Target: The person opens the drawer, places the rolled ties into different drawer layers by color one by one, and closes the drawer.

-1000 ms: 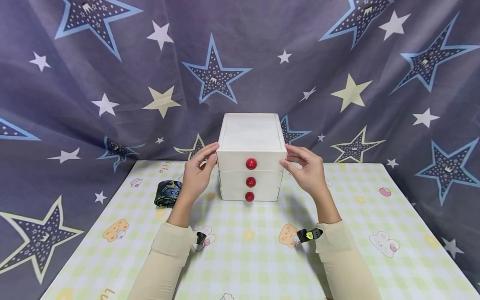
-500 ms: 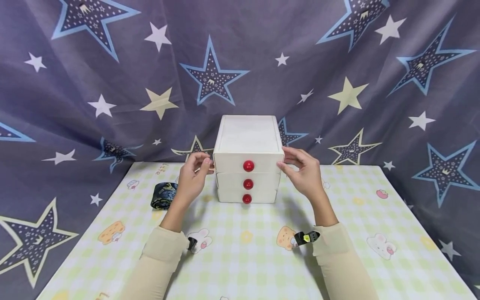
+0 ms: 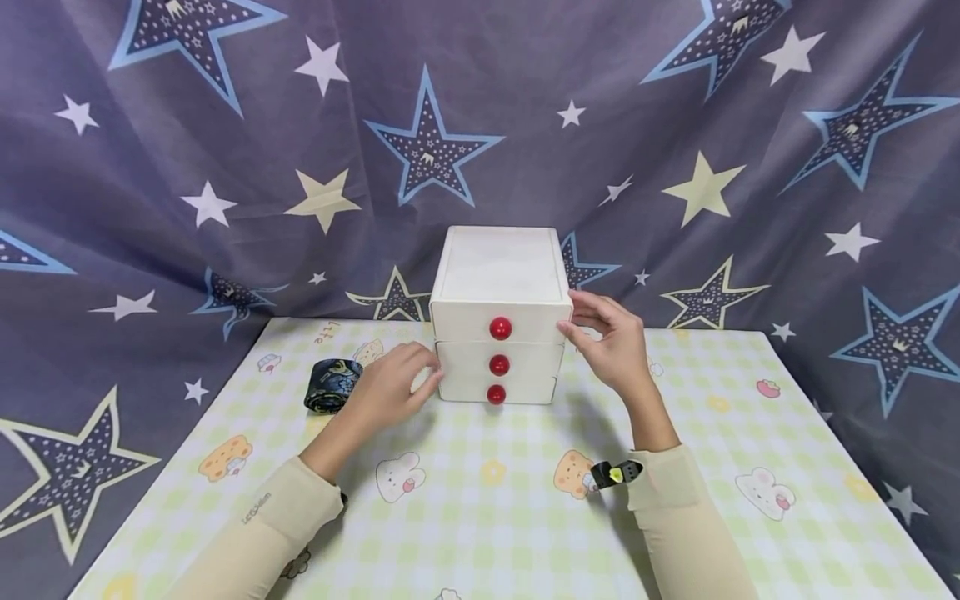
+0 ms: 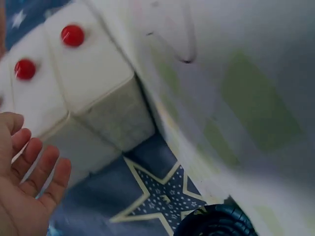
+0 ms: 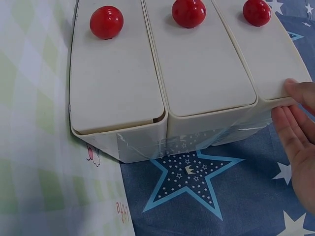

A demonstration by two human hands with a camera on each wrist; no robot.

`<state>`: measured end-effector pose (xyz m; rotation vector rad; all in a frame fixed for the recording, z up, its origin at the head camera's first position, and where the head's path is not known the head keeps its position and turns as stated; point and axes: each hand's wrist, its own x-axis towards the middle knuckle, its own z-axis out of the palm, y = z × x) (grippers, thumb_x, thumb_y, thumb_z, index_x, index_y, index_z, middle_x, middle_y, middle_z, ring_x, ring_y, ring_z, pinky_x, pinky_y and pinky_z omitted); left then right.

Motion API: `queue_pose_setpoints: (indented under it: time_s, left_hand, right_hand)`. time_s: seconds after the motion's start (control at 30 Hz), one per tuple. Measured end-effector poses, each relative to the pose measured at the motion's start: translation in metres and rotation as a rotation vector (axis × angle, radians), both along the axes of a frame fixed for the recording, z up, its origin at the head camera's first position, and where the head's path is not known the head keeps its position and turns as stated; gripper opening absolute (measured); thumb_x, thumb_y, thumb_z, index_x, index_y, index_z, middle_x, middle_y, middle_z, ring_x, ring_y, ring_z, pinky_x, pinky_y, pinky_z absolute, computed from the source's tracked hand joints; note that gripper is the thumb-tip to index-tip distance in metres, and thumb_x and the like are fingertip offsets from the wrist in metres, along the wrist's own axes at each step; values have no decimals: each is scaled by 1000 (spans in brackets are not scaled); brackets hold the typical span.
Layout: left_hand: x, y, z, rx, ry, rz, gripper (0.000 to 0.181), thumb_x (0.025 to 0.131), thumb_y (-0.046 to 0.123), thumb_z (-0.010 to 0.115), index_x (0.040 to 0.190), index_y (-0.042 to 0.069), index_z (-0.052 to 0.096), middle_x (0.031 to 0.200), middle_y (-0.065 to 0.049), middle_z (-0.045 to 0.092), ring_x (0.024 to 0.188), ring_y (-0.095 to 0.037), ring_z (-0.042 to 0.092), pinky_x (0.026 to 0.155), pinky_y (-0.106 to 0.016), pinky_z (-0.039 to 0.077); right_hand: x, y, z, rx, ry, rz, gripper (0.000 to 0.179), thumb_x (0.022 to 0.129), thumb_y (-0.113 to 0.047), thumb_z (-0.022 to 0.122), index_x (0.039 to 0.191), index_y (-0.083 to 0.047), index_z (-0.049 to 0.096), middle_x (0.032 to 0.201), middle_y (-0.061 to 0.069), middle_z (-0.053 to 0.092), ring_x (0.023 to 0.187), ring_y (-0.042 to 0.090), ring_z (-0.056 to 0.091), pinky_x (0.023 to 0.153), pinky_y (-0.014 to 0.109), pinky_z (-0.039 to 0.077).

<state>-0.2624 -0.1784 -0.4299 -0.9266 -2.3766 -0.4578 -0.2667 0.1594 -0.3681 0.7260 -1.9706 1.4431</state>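
A white three-drawer cabinet (image 3: pixel 501 267) with round red knobs stands upright on the cloth-covered table. My right hand (image 3: pixel 611 342) holds its upper right front corner. In the right wrist view the thumb (image 5: pixel 300 92) lies on the top drawer's front and the fingers (image 5: pixel 290 130) are against the side wall. At the cabinet's lower left side is my left hand (image 3: pixel 393 385), fingers loosely bent and holding nothing. The left wrist view shows that hand (image 4: pixel 27 182) with fingers spread beside the drawers; whether it touches the wall I cannot tell.
A rolled dark patterned cloth (image 3: pixel 332 386), perhaps a necktie, lies just left of my left wrist. The green-checked tablecloth (image 3: pixel 450 517) has cartoon prints. A dark star-print curtain (image 3: pixel 510 167) hangs behind the table.
My left hand has let go of the cabinet's upper left edge, drawn back slightly and dropped to its lower left side. The right hand keeps its place at the upper right corner.
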Motion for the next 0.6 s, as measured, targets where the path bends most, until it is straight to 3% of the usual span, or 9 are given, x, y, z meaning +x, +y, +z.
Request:
queue_pose_setpoints:
  time_s: [0.1, 0.2, 0.47, 0.6]
  left_hand:
    - [2, 5, -5, -179, 65, -54, 10, 96, 20, 70, 103, 13, 68, 101, -2, 66, 89, -21, 63, 73, -36, 56]
    - [4, 10, -11, -305, 100, -105, 12, 95, 19, 71, 104, 13, 67, 101, -1, 64, 89, -20, 61, 71, -34, 54]
    - [9, 28, -22, -508, 209, -187, 15, 94, 18, 69, 109, 14, 70, 103, 2, 66, 97, -20, 58, 83, -35, 54]
    - [9, 36, -23, -602, 261, -216, 25, 94, 17, 70, 119, 18, 71, 117, 3, 66, 102, -20, 57, 87, -36, 52]
  right_hand:
    - [-9, 4, -9, -1, -6, -5, 44, 81, 16, 78, 123, 13, 66, 110, 23, 69, 94, 26, 71, 86, 32, 59]
    - [-18, 7, -18, -10, -6, -1, 46, 81, 14, 79, 125, 9, 67, 111, 21, 69, 95, 15, 70, 86, 28, 58]
    - [-20, 9, -22, -17, 2, 17, 47, 82, 8, 81, 127, 2, 69, 111, 16, 70, 95, 22, 71, 86, 28, 59]
    - [-20, 10, -22, -20, 8, 23, 46, 83, 7, 81, 128, 0, 70, 110, 15, 71, 96, 19, 71, 86, 27, 58]
